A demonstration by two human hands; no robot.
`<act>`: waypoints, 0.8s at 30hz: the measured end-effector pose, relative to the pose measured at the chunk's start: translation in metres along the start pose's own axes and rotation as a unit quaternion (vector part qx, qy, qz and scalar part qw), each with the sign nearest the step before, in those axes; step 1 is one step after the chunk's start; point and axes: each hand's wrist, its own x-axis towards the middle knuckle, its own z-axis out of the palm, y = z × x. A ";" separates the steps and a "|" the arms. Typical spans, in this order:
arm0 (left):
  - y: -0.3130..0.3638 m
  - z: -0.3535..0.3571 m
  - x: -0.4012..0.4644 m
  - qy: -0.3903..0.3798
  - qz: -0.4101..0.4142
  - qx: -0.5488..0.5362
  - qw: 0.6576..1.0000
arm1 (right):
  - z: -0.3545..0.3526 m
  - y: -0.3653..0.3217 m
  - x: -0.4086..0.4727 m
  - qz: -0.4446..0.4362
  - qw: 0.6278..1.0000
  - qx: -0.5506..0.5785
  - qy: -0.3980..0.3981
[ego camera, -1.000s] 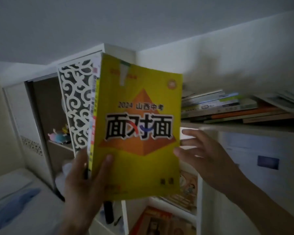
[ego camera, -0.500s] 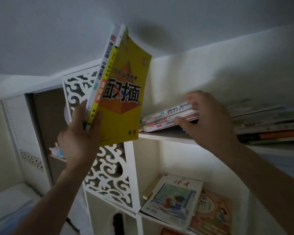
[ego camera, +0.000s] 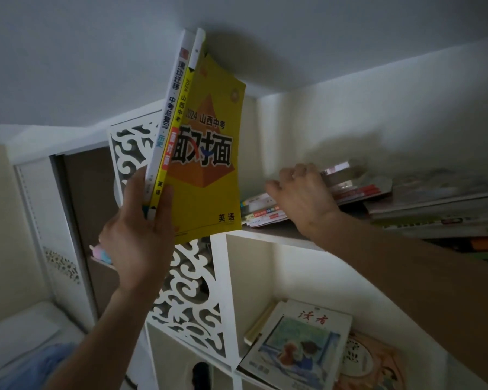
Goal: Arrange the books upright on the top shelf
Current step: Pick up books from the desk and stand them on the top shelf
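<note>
The book [ego camera: 209,153] I hold at 11 o'clock has a bright yellow cover with an orange pyramid and bold black characters edged in white; its spine is yellow with a red band. The second book [ego camera: 168,114] against it shows a white spine with dark lettering and a red patch on top. The side panel [ego camera: 192,299] at 7 o'clock is white, cut in a curling scroll pattern. The stacked books [ego camera: 347,190] at 3 o'clock show red, white and pink edges. The picture book [ego camera: 296,347] at 5 o'clock is white with red script and a blue-green scene.
</note>
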 end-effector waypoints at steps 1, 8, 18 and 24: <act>0.001 0.001 -0.001 -0.001 0.008 0.000 1.000 | 0.000 0.006 0.002 -0.012 1.000 0.010 0.010; 0.009 0.005 -0.014 0.015 0.026 0.022 0.999 | -0.023 0.093 -0.017 -0.106 0.994 -0.005 0.036; 0.023 0.017 -0.020 0.027 -0.026 0.024 0.999 | -0.018 0.153 -0.052 -0.131 0.989 -0.052 0.041; 0.028 0.044 -0.024 0.018 -0.009 0.026 0.999 | -0.007 0.120 -0.049 -0.100 0.992 -0.049 0.062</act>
